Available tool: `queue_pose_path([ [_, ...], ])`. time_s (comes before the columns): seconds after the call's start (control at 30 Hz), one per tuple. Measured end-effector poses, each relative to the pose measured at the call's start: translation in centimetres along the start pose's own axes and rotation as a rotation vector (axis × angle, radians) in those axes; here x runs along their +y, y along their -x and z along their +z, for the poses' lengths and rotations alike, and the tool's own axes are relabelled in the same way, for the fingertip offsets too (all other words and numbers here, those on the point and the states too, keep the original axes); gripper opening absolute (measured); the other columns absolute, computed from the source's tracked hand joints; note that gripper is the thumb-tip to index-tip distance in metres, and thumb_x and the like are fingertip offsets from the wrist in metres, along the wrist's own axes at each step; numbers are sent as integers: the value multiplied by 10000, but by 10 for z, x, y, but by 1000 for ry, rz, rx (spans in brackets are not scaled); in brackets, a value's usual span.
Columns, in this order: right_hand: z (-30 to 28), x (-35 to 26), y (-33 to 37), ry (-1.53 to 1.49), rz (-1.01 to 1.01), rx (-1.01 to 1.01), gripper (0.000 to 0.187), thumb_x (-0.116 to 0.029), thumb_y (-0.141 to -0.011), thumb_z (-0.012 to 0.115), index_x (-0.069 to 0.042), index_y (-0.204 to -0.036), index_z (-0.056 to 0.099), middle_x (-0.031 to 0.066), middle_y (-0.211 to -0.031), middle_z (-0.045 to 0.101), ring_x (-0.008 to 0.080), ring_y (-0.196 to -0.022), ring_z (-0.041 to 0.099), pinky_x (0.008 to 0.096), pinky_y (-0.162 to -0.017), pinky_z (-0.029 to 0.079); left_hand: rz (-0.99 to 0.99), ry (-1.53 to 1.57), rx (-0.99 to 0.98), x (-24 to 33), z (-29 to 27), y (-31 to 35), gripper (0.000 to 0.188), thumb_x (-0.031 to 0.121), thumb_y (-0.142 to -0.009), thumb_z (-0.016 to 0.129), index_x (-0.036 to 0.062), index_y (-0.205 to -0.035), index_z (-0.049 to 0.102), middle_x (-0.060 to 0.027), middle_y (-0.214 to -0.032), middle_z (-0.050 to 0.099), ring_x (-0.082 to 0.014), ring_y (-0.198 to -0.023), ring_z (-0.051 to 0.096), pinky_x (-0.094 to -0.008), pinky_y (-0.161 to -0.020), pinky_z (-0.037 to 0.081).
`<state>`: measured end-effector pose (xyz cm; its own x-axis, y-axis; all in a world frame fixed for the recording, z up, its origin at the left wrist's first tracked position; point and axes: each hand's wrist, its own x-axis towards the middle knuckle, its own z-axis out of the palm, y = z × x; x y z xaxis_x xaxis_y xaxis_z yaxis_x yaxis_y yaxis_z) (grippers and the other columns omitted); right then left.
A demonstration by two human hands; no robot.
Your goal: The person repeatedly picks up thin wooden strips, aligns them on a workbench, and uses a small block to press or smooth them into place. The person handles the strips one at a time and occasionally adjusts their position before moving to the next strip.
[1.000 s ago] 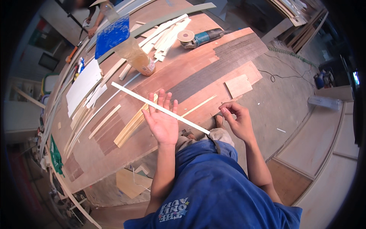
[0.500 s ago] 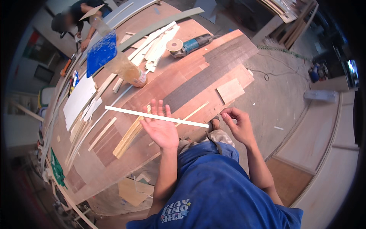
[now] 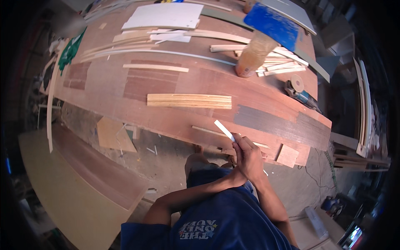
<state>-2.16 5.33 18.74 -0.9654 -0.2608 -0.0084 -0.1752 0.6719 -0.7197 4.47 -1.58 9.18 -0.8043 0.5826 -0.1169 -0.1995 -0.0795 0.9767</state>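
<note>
Close together in front of my waist, my two hands meet around a narrow white strip (image 3: 223,129). One end of the strip sticks out up and to the left, past the fingertips; the hands cover its middle. My right hand (image 3: 253,157) has its fingers closed on it. Pressed against the right one, my left hand (image 3: 238,170) is partly hidden, its visible fingers bent around the strip. Beyond them on the workbench (image 3: 191,81) lies a bundle of thin wooden strips (image 3: 189,101). A thin wooden stick (image 3: 209,131) lies nearer, by the bench edge.
An angle grinder (image 3: 301,92) lies at the right of the bench. A tub (image 3: 254,54) with a blue sheet (image 3: 273,25) on top stands behind. White panels (image 3: 162,16) and loose strips (image 3: 287,62) lie at the back. A small wood block (image 3: 287,155) sits near the front edge.
My view has turned left. The strip lay across my open left palm with my right hand apart; now both hands are together and closed around it.
</note>
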Motion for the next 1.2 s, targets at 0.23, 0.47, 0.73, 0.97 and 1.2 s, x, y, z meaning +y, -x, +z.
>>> queue_pose_path([
  [0.23, 38, 33, -38, 132, -106, -256, 265, -164, -1032, 673, -70, -1278, 704, 196, -935, 723, 442, -760, 717, 531, -663, 572, -112, 89, 688, -36, -81, 54, 241, 109, -1076, 647, 4, -1293, 640, -104, -1111, 763, -187, -1006, 727, -346, -874, 579],
  [0.47, 78, 50, -50, 214, -157, -323, 209, -189, -1026, 695, -68, -1196, 710, 175, -907, 723, 440, -725, 710, 517, -633, 571, -61, -317, 1089, -45, -164, 73, 294, 66, -1027, 718, 30, -1318, 702, -83, -1147, 737, -143, -900, 678, -279, -743, 561],
  [0.73, 95, 48, -54, 202, -167, -265, 215, -183, -1010, 722, -67, -1191, 736, 152, -917, 733, 407, -717, 726, 495, -614, 581, -39, -390, 1001, -41, -177, 59, 349, 68, -968, 790, 36, -1312, 740, -104, -1218, 730, -164, -860, 680, -284, -665, 551],
  [0.97, 96, 47, -55, 203, -111, -292, 210, -185, -1007, 729, -79, -1189, 745, 159, -938, 747, 405, -726, 731, 490, -624, 584, -96, -374, 1036, -45, -174, 57, 308, 72, -967, 791, 26, -1269, 754, -107, -1160, 757, -177, -834, 695, -296, -709, 558],
  [1.2, 98, 47, -58, 197, -137, -256, 206, -161, -1000, 746, -77, -1189, 751, 167, -886, 741, 408, -706, 722, 495, -617, 564, -14, -391, 1093, -51, -175, 53, 242, 86, -994, 771, 31, -1230, 770, -97, -1133, 756, -158, -759, 658, -284, -619, 524],
])
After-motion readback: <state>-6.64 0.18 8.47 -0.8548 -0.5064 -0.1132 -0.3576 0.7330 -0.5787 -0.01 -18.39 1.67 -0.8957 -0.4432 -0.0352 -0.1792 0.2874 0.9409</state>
